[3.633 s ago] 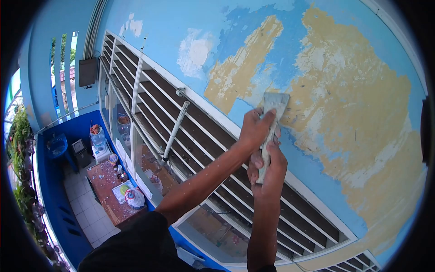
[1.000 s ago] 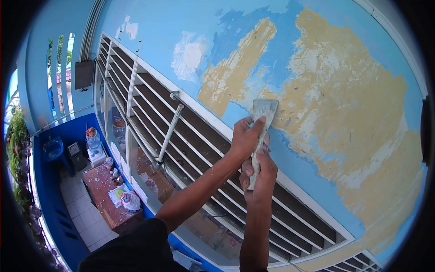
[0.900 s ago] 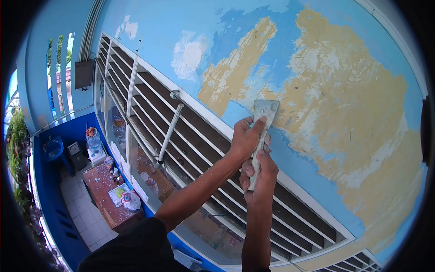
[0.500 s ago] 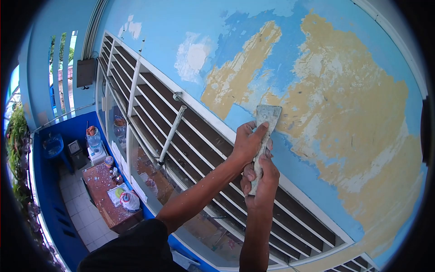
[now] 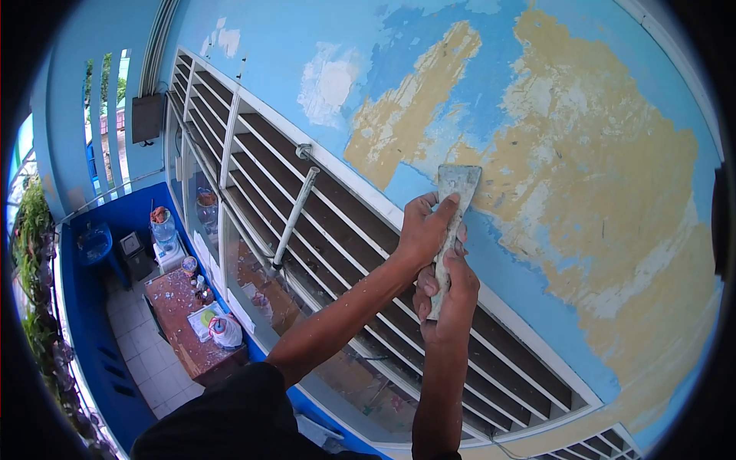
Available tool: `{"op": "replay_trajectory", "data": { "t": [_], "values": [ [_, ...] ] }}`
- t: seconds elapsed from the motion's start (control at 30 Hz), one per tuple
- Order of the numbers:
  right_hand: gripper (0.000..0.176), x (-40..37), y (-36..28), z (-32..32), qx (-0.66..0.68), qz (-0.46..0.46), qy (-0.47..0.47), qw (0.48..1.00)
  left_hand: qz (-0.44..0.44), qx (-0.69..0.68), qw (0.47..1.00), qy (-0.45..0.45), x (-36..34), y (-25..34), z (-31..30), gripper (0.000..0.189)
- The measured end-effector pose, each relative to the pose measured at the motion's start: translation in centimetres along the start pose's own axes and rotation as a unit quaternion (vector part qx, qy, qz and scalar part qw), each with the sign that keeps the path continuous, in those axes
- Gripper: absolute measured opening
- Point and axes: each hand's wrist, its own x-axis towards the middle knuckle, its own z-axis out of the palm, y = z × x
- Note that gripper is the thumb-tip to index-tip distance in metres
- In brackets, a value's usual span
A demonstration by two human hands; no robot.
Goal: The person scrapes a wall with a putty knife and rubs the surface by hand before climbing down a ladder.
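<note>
A putty-smeared scraper point(image 5: 459, 181) is held in both hands, its flat blade against the wall at the lower edge of a tan patch point(image 5: 606, 176). My left hand point(image 5: 426, 231) closes around the upper handle, thumb pressed near the base of the blade. Lower down, my right hand point(image 5: 451, 285) wraps the handle's end. Around the blade, the light blue wall point(image 5: 418, 195) shows ragged peeled paint, darker blue areas and whitish smears. A second tan strip point(image 5: 422, 92) lies to the upper left of the blade.
Below the wall runs a slatted vent frame point(image 5: 353, 211) with a white pipe point(image 5: 295, 218) sticking out. Down at left stand a debris-strewn brown table point(image 5: 172, 299), a water dispenser point(image 5: 165, 238) and a blue basin point(image 5: 93, 244). Plants point(image 5: 34, 253) line the left edge.
The whole view has shifted slightly, so the wall and hands appear a little higher. The scraper stays at nearly the same place on the wall, both hands still gripping it.
</note>
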Motion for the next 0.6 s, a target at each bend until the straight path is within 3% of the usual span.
{"op": "replay_trajectory", "data": {
  "t": [0.6],
  "values": [
    [0.030,0.4,0.0,0.4,-0.007,0.004,0.006,1.000,-0.002,0.021,1.000,0.018,0.5,0.6,-0.2,0.035]
  ]
}}
